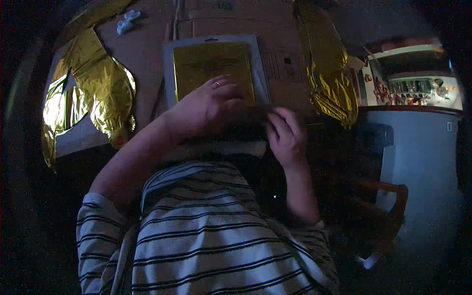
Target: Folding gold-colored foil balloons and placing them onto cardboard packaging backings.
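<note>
Left hand (212, 104), fingers curled, is over the lower part of a gold sheet (211, 61) on a pale board (169, 71). Right hand (287, 136), blurred, is near the board's lower right corner; its grip is unclear. Cardboard (280, 44) lies beneath. Crinkled foil (101, 73) lies left, a foil strip (327, 69) right. Striped shirt (211, 241) below.

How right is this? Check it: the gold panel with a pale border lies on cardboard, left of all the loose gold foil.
Not left of all: in the head view, the gold panel with a pale border lies on cardboard, between the left foil and the right foil.
</note>
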`<state>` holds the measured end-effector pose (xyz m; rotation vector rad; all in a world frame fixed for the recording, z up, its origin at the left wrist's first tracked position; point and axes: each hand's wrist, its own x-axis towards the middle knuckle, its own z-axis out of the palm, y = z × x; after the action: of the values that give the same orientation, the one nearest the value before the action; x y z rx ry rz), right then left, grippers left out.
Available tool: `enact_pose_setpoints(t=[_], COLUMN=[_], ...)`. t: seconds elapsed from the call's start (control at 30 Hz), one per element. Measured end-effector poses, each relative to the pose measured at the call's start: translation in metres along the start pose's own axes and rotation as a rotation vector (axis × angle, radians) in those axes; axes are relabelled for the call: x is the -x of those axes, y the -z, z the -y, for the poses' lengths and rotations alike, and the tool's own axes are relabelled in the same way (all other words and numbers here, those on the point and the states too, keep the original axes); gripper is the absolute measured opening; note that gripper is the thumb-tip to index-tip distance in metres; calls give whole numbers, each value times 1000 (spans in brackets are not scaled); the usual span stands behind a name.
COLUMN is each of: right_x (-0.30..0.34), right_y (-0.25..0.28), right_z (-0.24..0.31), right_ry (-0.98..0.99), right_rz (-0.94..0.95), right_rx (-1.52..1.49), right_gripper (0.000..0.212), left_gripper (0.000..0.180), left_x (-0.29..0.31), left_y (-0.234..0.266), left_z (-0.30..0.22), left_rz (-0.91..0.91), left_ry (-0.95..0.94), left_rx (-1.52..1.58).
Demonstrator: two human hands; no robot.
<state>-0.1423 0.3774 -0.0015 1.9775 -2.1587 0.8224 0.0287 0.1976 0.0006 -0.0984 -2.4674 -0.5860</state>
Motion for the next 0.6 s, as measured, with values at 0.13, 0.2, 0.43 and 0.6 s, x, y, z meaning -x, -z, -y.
enact_pose_setpoints(t=[0.13,0.2,0.43,0.6], right_x=[-10,-17,-21,-18], right_y=[3,11,6,5], right_z=[-4,-6,-21,-19], right_ry=[-71,-107,49,49], right_rz=[61,154,133,168], right_rx=[-29,-133,-131,-103], right_gripper=[31,32,25,19], left_gripper=[27,25,24,23], left_x=[0,3,7,5], left_y=[1,-6,-15,-6], left_z=[-5,4,10,7], left_rz=[21,18,-9,39], left_ry=[93,84,105,73], left_rx=[66,111,223,171])
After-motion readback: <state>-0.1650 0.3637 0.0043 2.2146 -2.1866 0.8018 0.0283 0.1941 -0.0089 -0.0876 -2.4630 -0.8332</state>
